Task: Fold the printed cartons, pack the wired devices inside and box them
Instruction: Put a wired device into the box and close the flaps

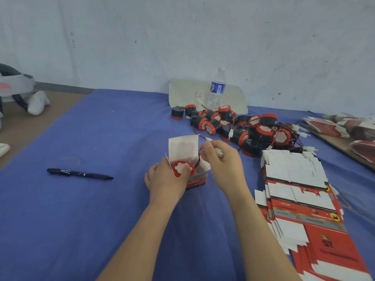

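Carton [197, 180] is sitting at ctr of frame on the desk [101, 128], mouth facing up, tall back flap standing open toward the wall. Left hand [164, 177] is wrapping it from the left side, grip clamped on the carton w/ a finger lying over the wired device [183, 168]. Device is resting in the mouth, its red-rimmed white face tilting up toward the camera and its axis running approx down into the box. Right hand [221, 159] is pinching the wire [197, 159] just right of the flap, grip closed on it.

Judging by looks: the thin card is light and probably creasing easily, so hold it by the side walls, not the flaps. Device looks like rigid plastic, light-ish; take it by the rim. Wire is hanging limp and likely springing back, so loop it before tucking it in, w/o tugging where it enters the device.
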`<state>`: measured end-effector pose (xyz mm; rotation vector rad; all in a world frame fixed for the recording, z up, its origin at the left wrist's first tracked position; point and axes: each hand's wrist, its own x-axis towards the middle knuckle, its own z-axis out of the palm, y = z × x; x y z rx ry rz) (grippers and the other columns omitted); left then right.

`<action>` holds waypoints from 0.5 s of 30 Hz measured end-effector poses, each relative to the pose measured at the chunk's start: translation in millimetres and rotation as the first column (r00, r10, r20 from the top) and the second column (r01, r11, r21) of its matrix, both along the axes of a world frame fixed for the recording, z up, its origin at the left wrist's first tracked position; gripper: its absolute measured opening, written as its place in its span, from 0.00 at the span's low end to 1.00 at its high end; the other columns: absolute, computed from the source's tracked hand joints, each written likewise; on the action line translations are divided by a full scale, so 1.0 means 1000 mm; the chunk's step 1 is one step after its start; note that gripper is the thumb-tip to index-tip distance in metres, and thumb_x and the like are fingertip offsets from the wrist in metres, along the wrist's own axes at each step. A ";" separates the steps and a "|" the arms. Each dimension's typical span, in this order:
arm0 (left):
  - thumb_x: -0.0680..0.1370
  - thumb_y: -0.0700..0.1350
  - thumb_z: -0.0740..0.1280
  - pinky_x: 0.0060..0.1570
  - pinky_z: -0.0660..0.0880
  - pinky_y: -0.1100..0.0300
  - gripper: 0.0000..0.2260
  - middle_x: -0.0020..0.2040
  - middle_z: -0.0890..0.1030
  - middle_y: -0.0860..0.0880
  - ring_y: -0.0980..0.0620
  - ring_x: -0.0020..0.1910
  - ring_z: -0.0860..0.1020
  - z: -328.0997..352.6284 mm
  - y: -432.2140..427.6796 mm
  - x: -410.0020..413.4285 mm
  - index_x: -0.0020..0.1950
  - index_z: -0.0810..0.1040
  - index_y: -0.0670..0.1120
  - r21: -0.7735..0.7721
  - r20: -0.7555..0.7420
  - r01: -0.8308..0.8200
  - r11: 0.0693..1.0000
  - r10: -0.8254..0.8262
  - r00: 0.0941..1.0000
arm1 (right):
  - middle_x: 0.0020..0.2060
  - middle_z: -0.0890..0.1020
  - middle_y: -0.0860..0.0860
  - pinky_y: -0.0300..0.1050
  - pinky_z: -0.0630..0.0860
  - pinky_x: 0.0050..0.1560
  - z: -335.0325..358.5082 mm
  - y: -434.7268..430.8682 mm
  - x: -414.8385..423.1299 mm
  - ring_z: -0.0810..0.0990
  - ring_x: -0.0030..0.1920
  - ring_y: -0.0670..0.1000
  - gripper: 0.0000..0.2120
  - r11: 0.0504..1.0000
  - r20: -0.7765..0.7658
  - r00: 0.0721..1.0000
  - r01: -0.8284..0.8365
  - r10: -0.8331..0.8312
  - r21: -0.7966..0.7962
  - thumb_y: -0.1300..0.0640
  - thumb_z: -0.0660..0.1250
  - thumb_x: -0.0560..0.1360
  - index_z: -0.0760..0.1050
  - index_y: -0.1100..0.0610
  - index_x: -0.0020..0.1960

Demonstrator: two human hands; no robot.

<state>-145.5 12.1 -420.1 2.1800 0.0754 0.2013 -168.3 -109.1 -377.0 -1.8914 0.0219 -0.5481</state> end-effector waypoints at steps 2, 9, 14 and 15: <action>0.75 0.57 0.65 0.63 0.68 0.47 0.12 0.52 0.79 0.49 0.45 0.59 0.74 -0.001 0.000 0.000 0.49 0.69 0.51 0.005 -0.003 0.004 1.000 -0.004 1.000 | 0.46 0.75 0.43 0.26 0.69 0.44 -0.002 0.004 0.000 0.75 0.47 0.37 0.15 0.979 -0.008 1.000 0.015 -0.017 -0.203 0.46 0.56 0.79 0.78 0.51 0.45; 0.75 0.58 0.65 0.63 0.69 0.46 0.12 0.52 0.79 0.49 0.45 0.60 0.74 0.000 0.000 0.000 0.50 0.68 0.51 0.020 -0.007 0.005 1.000 -0.005 1.000 | 0.38 0.79 0.40 0.26 0.68 0.34 0.001 0.001 -0.003 0.76 0.37 0.35 0.16 0.964 -0.166 0.986 -0.056 0.013 -0.259 0.53 0.56 0.81 0.82 0.53 0.47; 0.75 0.57 0.65 0.63 0.68 0.47 0.11 0.53 0.79 0.49 0.45 0.60 0.73 0.000 0.001 0.000 0.49 0.68 0.51 -0.003 -0.004 0.006 1.000 -0.007 1.000 | 0.47 0.81 0.47 0.26 0.70 0.37 -0.001 -0.003 -0.003 0.75 0.39 0.40 0.15 0.913 -0.149 0.989 -0.082 0.023 -0.401 0.60 0.62 0.79 0.73 0.52 0.64; 0.75 0.57 0.65 0.63 0.69 0.47 0.11 0.52 0.79 0.49 0.45 0.60 0.73 0.000 0.001 0.000 0.49 0.69 0.51 -0.004 -0.003 0.009 1.000 -0.009 1.000 | 0.47 0.81 0.47 0.30 0.71 0.37 -0.001 -0.004 -0.003 0.76 0.41 0.42 0.19 0.908 -0.145 0.989 -0.068 0.008 -0.414 0.61 0.61 0.79 0.69 0.51 0.68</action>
